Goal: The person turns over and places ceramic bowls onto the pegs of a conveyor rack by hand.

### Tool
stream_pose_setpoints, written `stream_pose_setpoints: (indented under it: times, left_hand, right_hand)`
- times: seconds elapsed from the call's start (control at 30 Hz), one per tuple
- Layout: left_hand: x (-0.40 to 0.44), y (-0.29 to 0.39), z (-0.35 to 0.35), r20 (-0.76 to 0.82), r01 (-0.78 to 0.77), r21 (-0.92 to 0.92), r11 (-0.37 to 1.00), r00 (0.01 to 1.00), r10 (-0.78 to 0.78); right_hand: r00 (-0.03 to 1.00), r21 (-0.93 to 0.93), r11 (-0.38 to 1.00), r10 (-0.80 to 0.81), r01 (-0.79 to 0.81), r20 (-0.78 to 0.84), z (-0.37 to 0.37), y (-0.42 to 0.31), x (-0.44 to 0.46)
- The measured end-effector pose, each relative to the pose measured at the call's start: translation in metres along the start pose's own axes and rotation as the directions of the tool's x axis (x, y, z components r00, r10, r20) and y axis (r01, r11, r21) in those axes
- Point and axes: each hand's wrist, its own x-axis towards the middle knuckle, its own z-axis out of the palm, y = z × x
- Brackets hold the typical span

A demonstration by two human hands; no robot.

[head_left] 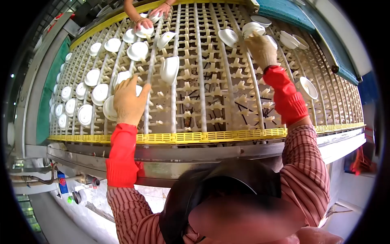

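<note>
My left hand [131, 99], in a tan glove with a red cuff, lies over upside-down white bowls on the pegged conveyor. Its fingers are stretched out and its thumb is spread; a white bowl [122, 76] shows at the fingertips and another bowl [109, 108] beside the palm. Farther off, at the right, my right hand [262, 49] has its fingers bent over a white bowl [252, 27]; the fingertips are partly hidden. Between my hands, a tilted bowl [169, 70] and a second one [228, 37] rest among the pegs.
Another person's hands [144, 25] touch bowls at the far edge. Several overturned bowls [100, 94] stand in rows at the left. Loose bowls [289, 40] lie at the right, near a teal belt [284, 12]. A yellow edge strip [203, 137] borders my side.
</note>
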Motion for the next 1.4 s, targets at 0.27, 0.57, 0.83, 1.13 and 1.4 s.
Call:
stream_pose_setpoints:
  times: [0.27, 0.57, 0.83, 1.13, 1.4]
  left_hand:
    - [0.151, 0.042, 0.073, 0.113, 0.073, -0.061, 0.995, 0.991, -0.066]
    - [0.179, 0.033, 0.137, 0.492, 0.285, -0.314, 0.906, 0.864, -0.102]
    - [0.057, 0.089, 0.051, 0.394, 0.042, -0.084, 0.996, 0.919, -0.006]
    - [0.066, 0.061, 0.054, 0.193, 0.363, -0.036, 0.931, 0.917, -0.35]
    - [0.057, 0.04, 0.045, 0.051, -0.074, 0.124, 0.99, 0.996, 0.068]
  right_hand:
    - [0.748, 0.835, 0.063, 0.484, -0.547, 0.454, 0.031, 0.103, 0.103]
    - [0.955, -0.089, 0.957, 0.283, -0.276, 0.086, 0.032, 0.061, 0.144]
    - [0.985, 0.744, 0.645, 0.091, -0.172, 0.15, 0.027, -0.017, 0.052]
    - [0.514, 0.13, 0.507, -0.857, 0.852, -0.022, 0.007, -0.072, -0.007]
    - [0.902, 0.896, 0.312, -0.197, -0.315, 0.385, 0.022, -0.117, 0.016]
